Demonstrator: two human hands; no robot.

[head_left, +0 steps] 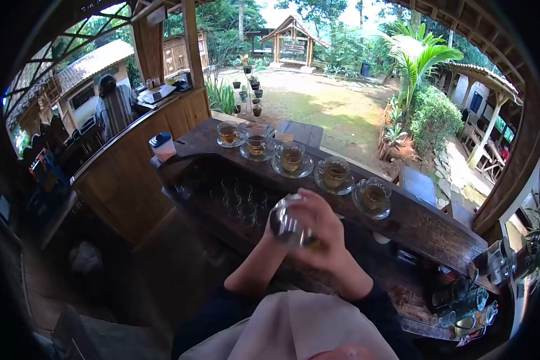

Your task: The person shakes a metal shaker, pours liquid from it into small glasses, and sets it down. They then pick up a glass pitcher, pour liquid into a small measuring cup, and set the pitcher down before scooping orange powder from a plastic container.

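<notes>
Held in front of my chest is a shiny, silvery vessel [287, 223], smeared by motion, perhaps metal or clear glass; I cannot tell its exact kind. My right hand [324, 227] is wrapped around its right side, fingers over the top. On the lower left, my left hand [272, 243] presses against it, its fingers mostly hidden behind the vessel. Beyond my hands, several glass cups of amber drink stand on saucers in a row along the dark wooden counter, among them a middle cup [291, 157] and the rightmost cup [375, 197].
Upturned-looking clear glasses [240, 201] sit on the recessed shelf below the counter. A blue-lidded container [162, 147] stands at the counter's left end. Glassware [462, 309] crowds the lower right. A person [115, 108] is behind the wooden partition [144, 162] at left.
</notes>
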